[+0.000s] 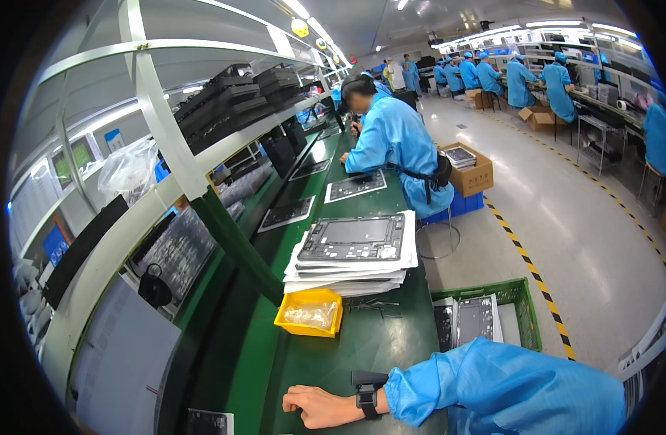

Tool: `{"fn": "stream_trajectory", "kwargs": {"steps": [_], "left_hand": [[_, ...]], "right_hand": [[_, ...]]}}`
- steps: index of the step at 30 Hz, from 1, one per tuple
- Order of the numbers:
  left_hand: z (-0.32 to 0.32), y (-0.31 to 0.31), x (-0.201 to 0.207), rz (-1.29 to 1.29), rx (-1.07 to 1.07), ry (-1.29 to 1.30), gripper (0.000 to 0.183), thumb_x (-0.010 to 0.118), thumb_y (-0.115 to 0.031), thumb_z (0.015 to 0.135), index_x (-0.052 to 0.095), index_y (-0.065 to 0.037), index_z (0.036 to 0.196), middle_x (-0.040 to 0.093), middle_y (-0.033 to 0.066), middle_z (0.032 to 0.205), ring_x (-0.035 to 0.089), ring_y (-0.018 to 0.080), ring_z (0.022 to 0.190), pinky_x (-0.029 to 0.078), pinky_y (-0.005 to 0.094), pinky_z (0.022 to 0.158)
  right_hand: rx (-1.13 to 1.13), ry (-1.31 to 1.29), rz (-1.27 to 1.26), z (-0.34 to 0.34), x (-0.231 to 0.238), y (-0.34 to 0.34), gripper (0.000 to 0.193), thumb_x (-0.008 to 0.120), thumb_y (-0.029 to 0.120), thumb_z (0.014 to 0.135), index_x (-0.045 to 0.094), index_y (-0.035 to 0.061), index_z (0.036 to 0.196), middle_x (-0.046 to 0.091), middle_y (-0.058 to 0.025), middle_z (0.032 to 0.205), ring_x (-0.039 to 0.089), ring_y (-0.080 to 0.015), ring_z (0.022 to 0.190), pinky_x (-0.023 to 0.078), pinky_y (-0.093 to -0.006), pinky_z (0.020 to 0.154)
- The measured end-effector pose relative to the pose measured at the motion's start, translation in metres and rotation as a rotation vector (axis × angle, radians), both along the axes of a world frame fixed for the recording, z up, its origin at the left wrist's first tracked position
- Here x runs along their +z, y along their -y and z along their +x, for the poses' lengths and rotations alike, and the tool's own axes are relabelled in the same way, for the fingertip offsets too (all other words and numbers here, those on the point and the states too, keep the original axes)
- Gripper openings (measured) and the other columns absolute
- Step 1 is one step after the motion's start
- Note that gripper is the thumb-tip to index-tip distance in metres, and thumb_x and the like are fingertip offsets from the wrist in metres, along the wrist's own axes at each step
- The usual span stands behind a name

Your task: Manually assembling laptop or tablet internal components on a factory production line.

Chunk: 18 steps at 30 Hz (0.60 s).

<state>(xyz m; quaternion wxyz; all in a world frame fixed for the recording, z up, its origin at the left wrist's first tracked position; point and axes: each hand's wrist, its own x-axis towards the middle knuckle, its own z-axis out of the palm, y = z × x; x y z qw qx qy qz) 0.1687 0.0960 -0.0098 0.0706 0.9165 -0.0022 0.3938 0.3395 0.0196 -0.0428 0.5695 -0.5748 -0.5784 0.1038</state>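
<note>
My right hand (320, 407) rests over the green bench (362, 348) at the lower edge, its fingers curled in loosely. No object shows in it. A black device with a strap (367, 401) sits on that wrist, below a blue sleeve (485, 380). Beyond the hand stands a yellow bin (309, 313) with small clear plastic bags in it. Behind the bin, a tablet-like housing with exposed inner parts (355, 238) lies on a stack of white sheets (347, 279). The corner of a similar dark panel (208, 422) shows left of my hand. My left hand is out of view.
Thin dark strips (376, 308) lie beside the yellow bin. A green crate (525, 308) with more panels stands right of the bench. A white shelf post (155, 101) rises at left. Farther along, a co-worker in blue (405, 145) leans over the bench, near a cardboard box (472, 174).
</note>
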Motion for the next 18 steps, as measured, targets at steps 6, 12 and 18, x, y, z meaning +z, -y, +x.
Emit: {"fn": "stream_trajectory", "kwargs": {"steps": [6,12,18], "left_hand": [[0.003,-0.003,-0.003,-0.019,0.0,0.01,0.008,0.054,0.004,0.072,0.049,-0.002,0.069,0.047,0.0165,0.065,0.05,0.0361,0.057,0.043,0.0442,0.053],[0.001,-0.006,-0.002,-0.034,-0.008,0.011,0.007,0.054,0.004,0.072,0.051,-0.002,0.07,0.048,0.0177,0.065,0.051,0.0379,0.057,0.043,0.0445,0.053],[-0.005,0.02,0.036,-1.137,-0.151,0.184,0.017,0.052,-0.001,0.08,0.043,-0.006,0.066,0.041,0.0098,0.06,0.037,0.023,0.05,0.035,0.0385,0.052]], "right_hand": [[-0.021,0.0,0.021,0.0,-0.001,0.001,0.031,0.055,-0.009,0.07,0.06,-0.0017,0.1,0.06,-0.0163,0.098,0.06,-0.0353,0.098,0.05,-0.0436,0.083],[-0.004,-0.01,0.019,0.0,-0.001,-0.002,0.031,0.053,-0.01,0.071,0.06,-0.0016,0.1,0.061,-0.0165,0.1,0.06,-0.0352,0.098,0.05,-0.0435,0.084],[0.001,0.037,0.01,-0.004,0.0,-0.001,0.031,0.049,-0.01,0.074,0.061,-0.0025,0.102,0.061,-0.0156,0.098,0.062,-0.0333,0.096,0.053,-0.042,0.083]]}}
